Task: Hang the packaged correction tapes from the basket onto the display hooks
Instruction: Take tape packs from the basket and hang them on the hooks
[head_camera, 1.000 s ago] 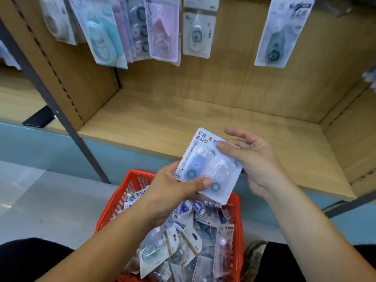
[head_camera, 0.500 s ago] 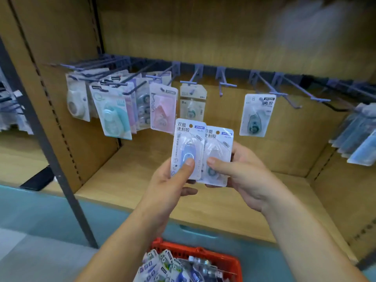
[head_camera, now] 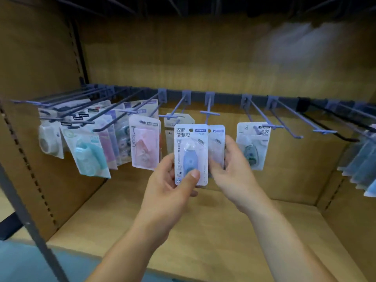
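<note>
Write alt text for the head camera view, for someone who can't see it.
Two hands hold two packaged tapes upright before a display shelf: the left hand pinches the front blue pack, the right hand grips the pack behind it. A bare hook juts from the rail above; other packs hang on both sides.

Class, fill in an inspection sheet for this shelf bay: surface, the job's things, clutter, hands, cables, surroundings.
Surface: wooden shelf board, below the hook rail.
Job's things: front pack with a blue tape overlaps the rear pack; both are held up near an empty hook; basket not in view.
Clutter: pink pack, teal pack and pack marked 8 already hang on hooks.
Hands: left hand pinches the front pack, thumb on its face; right hand holds the rear pack.
Cables: nothing seen.
Surroundings: grey upright post on the left; more hanging packs at the right edge.
</note>
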{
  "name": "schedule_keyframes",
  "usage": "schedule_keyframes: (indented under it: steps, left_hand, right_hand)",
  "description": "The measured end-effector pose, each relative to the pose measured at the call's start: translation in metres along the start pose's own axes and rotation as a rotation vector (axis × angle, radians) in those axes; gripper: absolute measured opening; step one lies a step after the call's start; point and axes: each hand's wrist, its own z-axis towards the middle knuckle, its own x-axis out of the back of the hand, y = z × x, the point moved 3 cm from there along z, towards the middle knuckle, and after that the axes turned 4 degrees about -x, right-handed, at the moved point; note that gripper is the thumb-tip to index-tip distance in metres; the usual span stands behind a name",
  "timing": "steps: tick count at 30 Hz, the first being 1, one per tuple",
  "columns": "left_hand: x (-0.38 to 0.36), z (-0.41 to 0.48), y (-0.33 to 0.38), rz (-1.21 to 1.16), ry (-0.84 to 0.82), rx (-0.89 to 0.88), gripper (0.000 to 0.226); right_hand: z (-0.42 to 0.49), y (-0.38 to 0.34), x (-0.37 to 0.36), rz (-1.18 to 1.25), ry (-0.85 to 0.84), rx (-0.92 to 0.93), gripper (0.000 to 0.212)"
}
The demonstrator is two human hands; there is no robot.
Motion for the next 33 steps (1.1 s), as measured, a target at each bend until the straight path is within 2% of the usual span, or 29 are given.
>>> schedule_keyframes:
  steps: [5, 9, 11, 16, 20, 24, 30, 33]
  left_hand:
    - [-0.001, 0.005, -0.008, 0.008, 0.001, -0.037, 0.037]
    - [-0.002, 0.009, -0.003, 0.029, -0.021, -0.083, 0.042]
    - [0.0, 0.009, 0.0, 0.02, -0.014, -0.099, 0.044]
    - [0.009, 0.004, 0.004, -0.016, 0.0, -0.115, 0.043]
    - [0.013, 0.003, 0.004, -0.059, -0.02, -0.109, 0.05]
    - [0.011, 0.004, 0.003, -0.083, -0.024, -0.107, 0.059]
    - [0.008, 0.001, 0.002, -0.09, 0.051, -0.117, 0.064]
    - [0.006, 0.003, 0.006, -0.076, 0.079, -0.146, 0.068]
  right_hand:
    - [0.006, 0.007, -0.007, 0.06, 0.039, 0.064, 0.055]
    - [0.011, 0.003, -0.008, 0.021, -0.031, 0.033, 0.098]
    - [0.009, -0.003, -0.009, -0.03, -0.084, 0.068, 0.105]
    - [0.006, -0.016, -0.016, -0.049, -0.175, 0.058, 0.098]
    - [0.006, -0.01, -0.016, 0.054, 0.043, 0.143, 0.098]
    - [0.004, -0.001, -0.017, 0.122, 0.155, 0.128, 0.094]
    - [0.018, 0.002, -0.015, 0.033, 0.334, 0.007, 0.071]
    - [0.026, 0.006, -0.007, -0.023, 0.363, -0.016, 0.064]
